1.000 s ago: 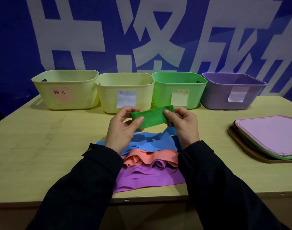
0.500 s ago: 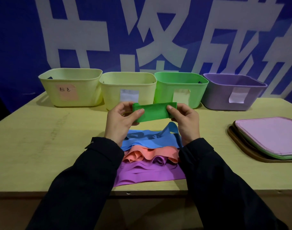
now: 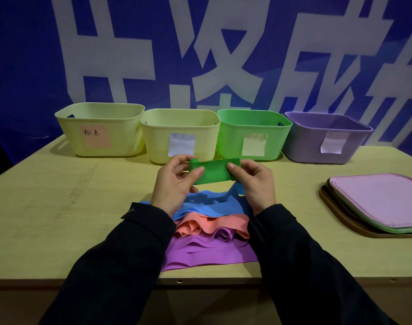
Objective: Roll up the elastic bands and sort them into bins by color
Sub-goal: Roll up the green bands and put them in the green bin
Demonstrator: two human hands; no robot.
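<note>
A folded green elastic band (image 3: 214, 170) is held above the table between both hands. My left hand (image 3: 174, 184) pinches its left end and my right hand (image 3: 254, 184) pinches its right end, thumbs on the near face. Under the hands lie a blue band (image 3: 207, 205), an orange band (image 3: 214, 225) and a purple band (image 3: 207, 253), spread flat and overlapping. Along the back stand a pale yellow bin with a pink label (image 3: 99, 134), a second pale yellow bin (image 3: 179, 127), a green bin (image 3: 254, 130) and a purple bin (image 3: 322, 137).
A brown tray (image 3: 326, 205) at the right edge carries stacked green and pink lids (image 3: 378, 198). A blue wall with large white characters rises behind the bins. The wooden table (image 3: 59, 207) ends close to me, just past the purple band.
The green band and both hands have stayed in about the same place, lifting slightly toward the bins. The camera has shifted a little.
</note>
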